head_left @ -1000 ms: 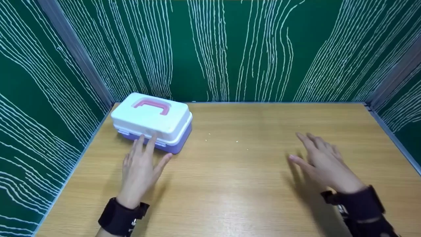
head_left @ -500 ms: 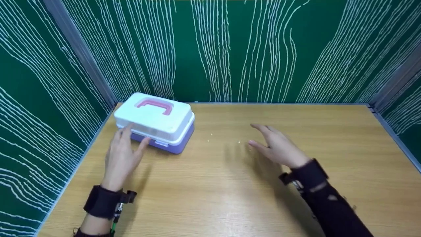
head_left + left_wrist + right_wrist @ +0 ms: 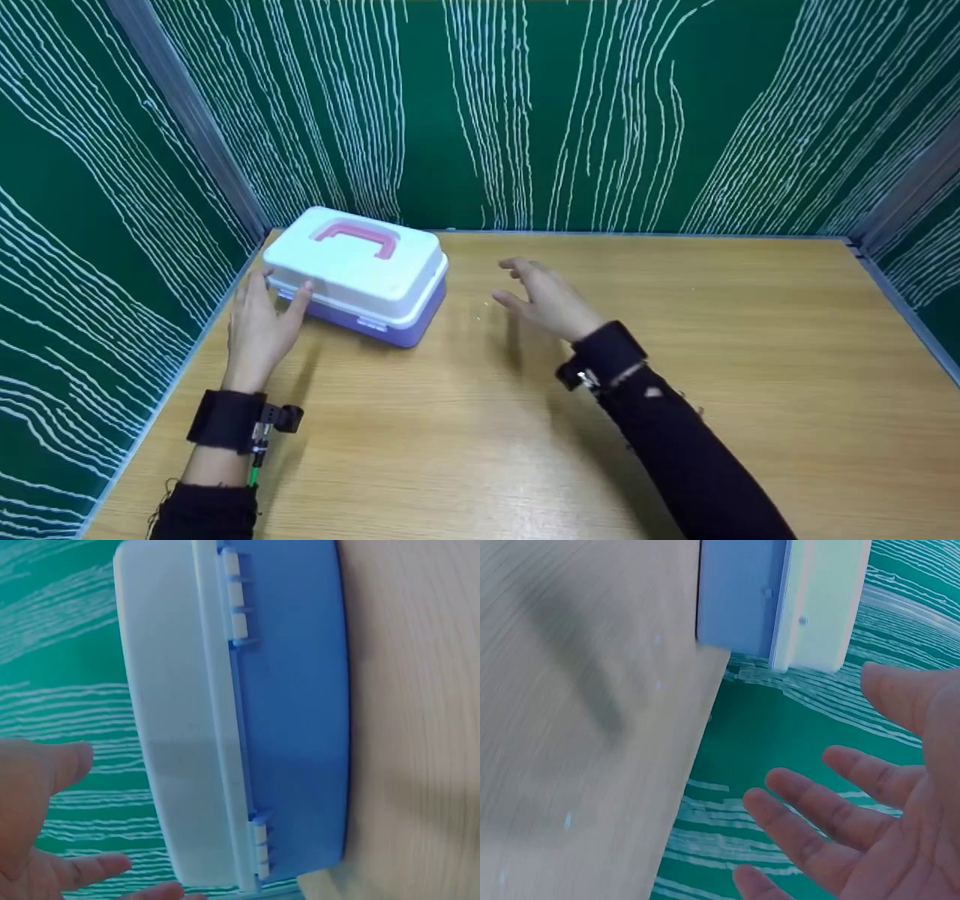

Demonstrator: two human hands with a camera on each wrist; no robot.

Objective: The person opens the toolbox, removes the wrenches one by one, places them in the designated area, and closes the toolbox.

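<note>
Left hand [image 3: 259, 330]: spread, grip empty, at box's [image 3: 356, 283] front-left corner; contact was unclear.
Right hand [image 3: 549, 301]: fingers loosely bent, grip empty; had swung in from the bench's [image 3: 465, 442] right side, near but apart from box.
Change: hands now flanked the unmoved box, apparently placing it within two-handed reach.
Box: bench's back-left corner; smooth, plastic-looking, rounded edges.
Lid [image 3: 169, 712]: white, closed; pink handle [image 3: 360, 232] lay flat.
Base [image 3: 300, 712]: purple.
Bench: wood-grained.

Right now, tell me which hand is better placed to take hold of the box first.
Likely the left hand: it is close by the left end of the box, though contact is unclear. The right hand is farther off, a visible gap separating it from the box.
</note>
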